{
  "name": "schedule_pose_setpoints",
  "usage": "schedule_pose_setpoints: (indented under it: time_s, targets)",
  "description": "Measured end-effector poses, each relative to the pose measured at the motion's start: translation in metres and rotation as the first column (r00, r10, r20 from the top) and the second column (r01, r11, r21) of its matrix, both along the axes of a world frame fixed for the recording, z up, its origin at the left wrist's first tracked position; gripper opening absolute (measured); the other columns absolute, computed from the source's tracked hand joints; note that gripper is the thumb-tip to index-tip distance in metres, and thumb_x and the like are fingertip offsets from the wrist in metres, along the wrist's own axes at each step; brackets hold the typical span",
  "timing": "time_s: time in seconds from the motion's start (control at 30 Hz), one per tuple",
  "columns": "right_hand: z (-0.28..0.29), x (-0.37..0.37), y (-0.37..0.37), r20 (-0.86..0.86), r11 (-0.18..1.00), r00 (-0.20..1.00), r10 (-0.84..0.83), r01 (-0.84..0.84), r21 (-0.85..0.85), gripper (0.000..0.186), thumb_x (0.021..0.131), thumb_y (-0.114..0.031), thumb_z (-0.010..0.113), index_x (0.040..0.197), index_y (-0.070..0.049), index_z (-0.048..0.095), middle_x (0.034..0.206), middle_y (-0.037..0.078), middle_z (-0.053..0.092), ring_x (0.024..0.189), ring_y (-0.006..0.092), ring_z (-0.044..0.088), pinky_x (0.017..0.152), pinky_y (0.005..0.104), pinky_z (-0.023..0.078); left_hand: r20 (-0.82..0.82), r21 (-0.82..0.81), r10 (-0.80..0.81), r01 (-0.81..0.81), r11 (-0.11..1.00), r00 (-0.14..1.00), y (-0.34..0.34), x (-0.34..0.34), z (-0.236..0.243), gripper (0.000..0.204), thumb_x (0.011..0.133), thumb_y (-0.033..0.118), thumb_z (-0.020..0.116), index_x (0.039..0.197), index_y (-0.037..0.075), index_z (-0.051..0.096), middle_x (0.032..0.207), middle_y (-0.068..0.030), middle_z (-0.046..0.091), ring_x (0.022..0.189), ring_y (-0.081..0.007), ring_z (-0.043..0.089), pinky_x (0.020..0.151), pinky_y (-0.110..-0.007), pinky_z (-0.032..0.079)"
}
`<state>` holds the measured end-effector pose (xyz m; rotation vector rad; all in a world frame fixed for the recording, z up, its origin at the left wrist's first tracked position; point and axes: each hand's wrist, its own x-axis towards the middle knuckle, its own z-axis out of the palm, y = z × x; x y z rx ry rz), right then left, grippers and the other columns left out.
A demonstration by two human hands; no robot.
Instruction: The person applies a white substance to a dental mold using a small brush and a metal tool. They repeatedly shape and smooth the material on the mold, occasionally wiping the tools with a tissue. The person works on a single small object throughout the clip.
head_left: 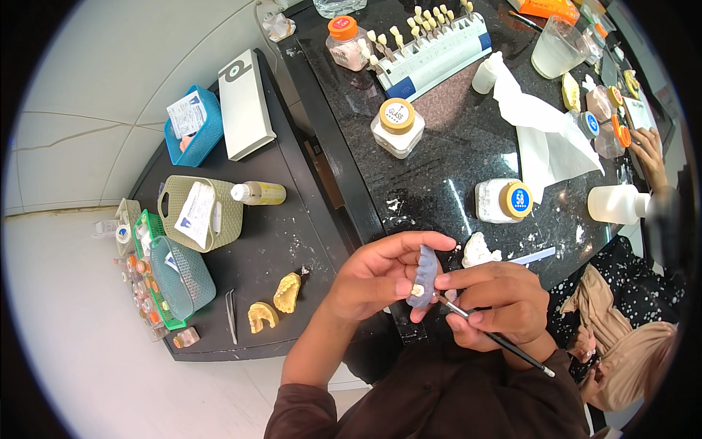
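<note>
My left hand [365, 282] is closed around a translucent grey-blue dental mould [425, 272] with a row of tooth-shaped hollows, pinching it between thumb and fingers. A small cream-white, tooth-like piece [417, 290] sits at its lower end, beside my left thumb. My right hand [508, 296] grips a thin black-handled brush [504, 342] with a silver ferrule. The brush tip points at the mould's lower right edge; whether it touches cannot be told. My right index finger is close against the mould's side. Behind my hands lies a crumpled white tissue [479, 251].
On the black counter stand a jar with a blue-and-gold lid [504, 200], a gold-lidded jar [398, 128], a tooth shade guide [435, 55] and a glass [559, 45]. Yellow dental casts [287, 293], tweezers [231, 316] and baskets [201, 212] occupy the left table. Another person's hand [647, 157] is at right.
</note>
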<state>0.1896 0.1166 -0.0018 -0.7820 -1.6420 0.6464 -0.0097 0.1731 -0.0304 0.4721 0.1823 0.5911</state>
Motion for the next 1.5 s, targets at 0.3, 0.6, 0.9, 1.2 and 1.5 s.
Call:
schedule_pose_setpoints:
  time_s: [0.3, 0.6, 0.9, 1.2, 1.5]
  targets:
    - [-0.002, 0.001, -0.001, -0.036, 1.0, 0.999, -0.016, 0.016, -0.003, 0.032, 0.076, 0.003, 0.075, 0.091, -0.011, 0.05, 0.079, 0.007, 0.064, 0.085, 0.0359, 0.074, 0.056, 0.0362, 0.059, 0.044, 0.043, 0.133, -0.134, 0.99, 0.99, -0.005, 0.005, -0.004, 0.041, 0.087, 0.006, 0.069, 0.122, 0.0, 0.048, 0.102, -0.0186, 0.062, 0.079, -0.0248, 0.069, 0.068, -0.033, 0.058]
    - [-0.003, 0.002, -0.002, -0.05, 0.997, 0.997, -0.067, 0.069, 0.038, 0.037, 0.073, 0.005, 0.077, 0.094, -0.01, 0.051, 0.085, 0.006, 0.064, 0.089, 0.0335, 0.074, 0.056, 0.0338, 0.058, -0.072, 0.31, 0.458, -0.417, 0.855, 0.886, -0.008, 0.01, -0.006, 0.042, 0.079, -0.01, 0.072, 0.109, 0.005, 0.047, 0.102, -0.0192, 0.064, 0.097, -0.0364, 0.069, 0.083, -0.044, 0.059]
    - [-0.003, 0.002, -0.003, -0.014, 0.991, 0.992, -0.125, 0.125, 0.045, 0.038, 0.073, 0.003, 0.079, 0.095, -0.011, 0.051, 0.083, 0.006, 0.064, 0.09, 0.0329, 0.074, 0.06, 0.035, 0.059, 0.061, 0.889, 0.763, -0.382, 0.251, 0.644, -0.013, 0.017, -0.008, 0.042, 0.074, -0.012, 0.076, 0.104, 0.005, 0.053, 0.108, -0.0198, 0.066, 0.106, -0.0397, 0.066, 0.085, -0.047, 0.058]
    - [-0.008, 0.002, -0.001, -0.082, 0.991, 0.991, -0.104, 0.11, 0.076, 0.033, 0.071, 0.002, 0.081, 0.088, -0.009, 0.054, 0.08, 0.007, 0.062, 0.091, 0.0372, 0.073, 0.058, 0.0343, 0.059, 0.061, 0.961, 0.838, -0.258, 0.097, 0.542, -0.028, 0.019, -0.007, 0.047, 0.075, -0.006, 0.079, 0.099, 0.01, 0.041, 0.101, -0.0139, 0.06, 0.102, -0.0359, 0.067, 0.081, -0.041, 0.061]
    - [-0.011, -0.001, -0.002, -0.04, 0.988, 0.993, -0.109, 0.112, 0.103, 0.031, 0.072, 0.003, 0.08, 0.084, -0.008, 0.052, 0.08, 0.007, 0.06, 0.093, 0.0374, 0.073, 0.056, 0.0329, 0.058, 0.051, 0.957, 0.882, -0.277, 0.092, 0.469, -0.03, 0.023, -0.008, 0.045, 0.076, -0.003, 0.079, 0.096, 0.01, 0.041, 0.098, -0.0122, 0.058, 0.099, -0.0352, 0.068, 0.084, -0.043, 0.058]
